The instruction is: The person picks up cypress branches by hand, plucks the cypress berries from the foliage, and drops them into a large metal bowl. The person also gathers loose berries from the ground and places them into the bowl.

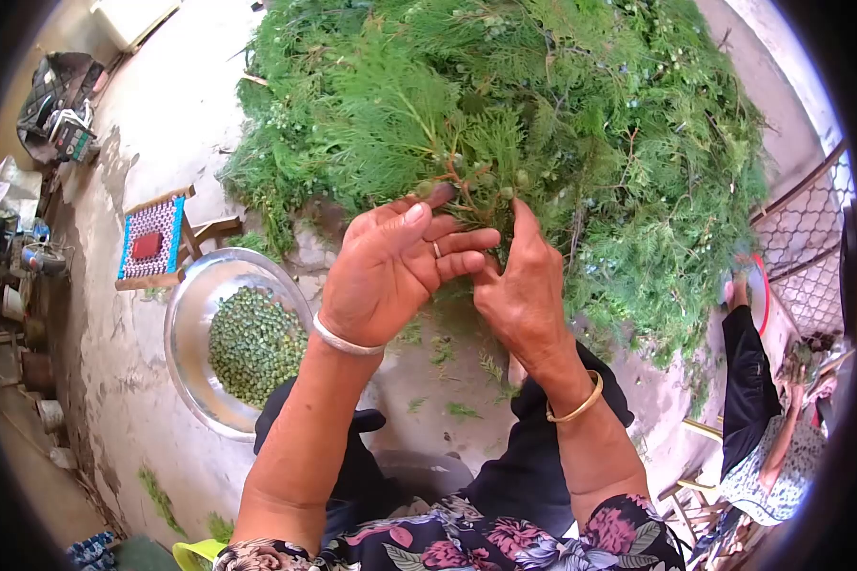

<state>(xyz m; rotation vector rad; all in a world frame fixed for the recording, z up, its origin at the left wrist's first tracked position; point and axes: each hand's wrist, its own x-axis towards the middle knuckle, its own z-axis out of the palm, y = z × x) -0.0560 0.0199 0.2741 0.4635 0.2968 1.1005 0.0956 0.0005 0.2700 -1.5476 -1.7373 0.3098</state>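
Note:
A large heap of green conifer branches (543, 114) with small round green cones covers the ground ahead. My left hand (390, 271), with a ring and a silver bangle, pinches a sprig (476, 176) bearing green cones at the heap's near edge. My right hand (524, 285), wearing a gold bangle, grips the same sprig from the right, thumb up against its stem. Both hands touch each other at the fingers. To the left on the ground stands a metal bowl (186, 324) holding a mound of picked green cones (255, 344).
A small woven stool (152, 240) stands beyond the bowl. Pots and clutter line the far left edge. Another seated person (767, 419) in dark trousers is at the right, near a wire fence (809, 257). Loose green bits lie on the concrete floor.

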